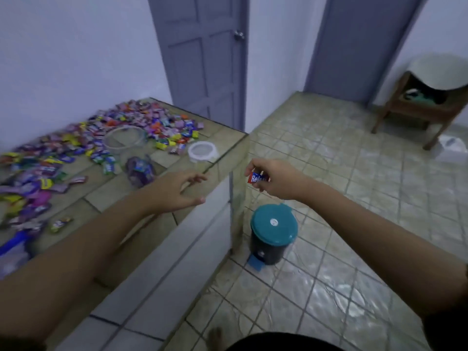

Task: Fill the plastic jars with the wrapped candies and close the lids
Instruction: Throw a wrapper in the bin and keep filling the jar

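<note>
A clear plastic jar point(126, 145) stands open on the tiled counter point(222, 148), with a few purple candies at its bottom. Its white lid point(202, 151) lies to the right of it near the counter's edge. Many wrapped candies point(76, 148) are spread over the counter around and behind the jar. My left hand point(177, 190) hovers open over the counter's front edge, palm down, holding nothing. My right hand point(273, 178) is out past the counter, above the floor, pinching a red and blue wrapper point(257, 178).
A small pedal bin point(272, 235) with a teal lid, closed, stands on the floor below my right hand, beside the counter's corner. A wooden chair point(425, 105) stands at the far right. Two grey doors point(207, 59) are behind.
</note>
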